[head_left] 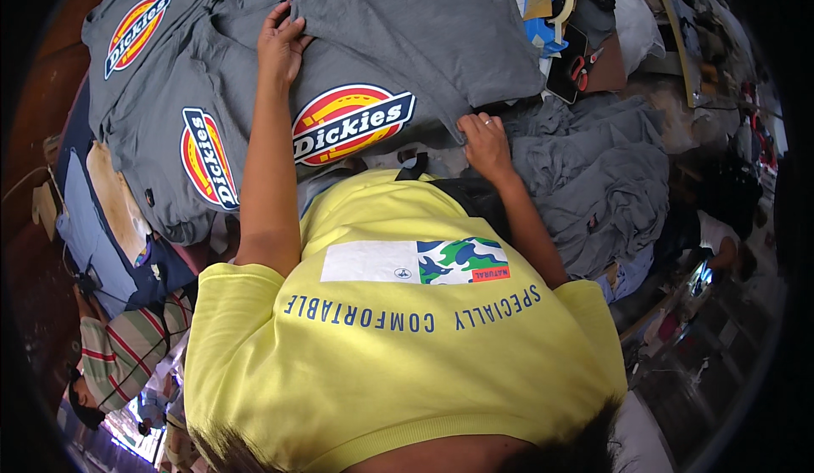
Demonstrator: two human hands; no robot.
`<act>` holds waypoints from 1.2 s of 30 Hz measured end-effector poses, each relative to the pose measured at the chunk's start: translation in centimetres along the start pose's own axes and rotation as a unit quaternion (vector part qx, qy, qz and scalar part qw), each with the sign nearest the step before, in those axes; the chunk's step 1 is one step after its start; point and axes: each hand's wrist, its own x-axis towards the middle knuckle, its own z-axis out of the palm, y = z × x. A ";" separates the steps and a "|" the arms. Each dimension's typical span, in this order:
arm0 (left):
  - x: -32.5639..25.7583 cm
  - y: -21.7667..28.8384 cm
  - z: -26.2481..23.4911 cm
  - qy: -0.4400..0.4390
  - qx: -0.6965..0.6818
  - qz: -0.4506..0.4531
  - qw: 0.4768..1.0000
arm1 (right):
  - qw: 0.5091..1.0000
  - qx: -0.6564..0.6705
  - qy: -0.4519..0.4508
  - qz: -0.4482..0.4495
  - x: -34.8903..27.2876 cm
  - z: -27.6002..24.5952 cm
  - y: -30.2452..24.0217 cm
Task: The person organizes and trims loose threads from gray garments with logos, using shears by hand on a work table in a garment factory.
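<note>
I am watching from far away and going left to right. At the left, a co-worker in a striped shirt (pixel 127 350) is sitting below the spread grey cloth (pixel 148 117), which is lying mostly flat, with some wrinkles. Next, the left hand (pixel 282 45) is reaching far over it and grasping the upper edge of a loose grey flap (pixel 381 49). This flap is lying between the two hands, on top of the cloth. The right hand (pixel 487 147) is pinching its lower corner. Beyond, a grey heap (pixel 593 185) is lying crumpled, near the scissors (pixel 583 68). I am judging the work as halfway: the spreading is mostly done, the flap is not yet smooth, and about the heap I cannot tell.

Now I am looking at the labels, again from the left. A first badge (pixel 140 32), a second badge (pixel 209 158) and a larger third badge (pixel 353 124) are showing the same design: red and yellow round shape, dark blue band, pale letters. On the person's yellow shirt (pixel 407 371), dark blue capitals are standing upside down, beside a camouflage patch (pixel 462 261).
</note>
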 end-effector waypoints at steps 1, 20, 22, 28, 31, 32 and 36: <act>0.1 0.0 -0.2 -0.013 -0.014 -0.001 1.000 | 1.000 -0.011 0.003 -0.009 -0.1 0.3 0.2; -0.6 0.3 -1.0 -0.058 -0.105 -0.019 0.993 | 0.995 0.063 -0.019 0.071 -0.7 1.5 -0.1; -0.6 0.5 -0.9 -0.061 -0.097 -0.024 0.993 | 0.991 0.088 -0.023 0.100 -0.8 1.8 0.1; -0.8 0.7 -0.4 -0.059 -0.090 -0.028 0.994 | 0.913 0.287 -0.081 0.277 -0.7 1.4 0.1; -1.1 1.1 0.3 -0.035 -0.025 -0.030 0.999 | 0.908 0.350 -0.052 0.224 -0.7 0.8 0.3; -1.3 1.2 0.6 -0.010 0.027 -0.035 0.999 | 0.918 0.349 -0.027 0.185 -0.7 0.5 0.3; -1.6 3.8 3.9 0.040 0.312 -0.110 0.943 | 0.872 0.461 -0.037 0.161 0.2 -2.5 -0.5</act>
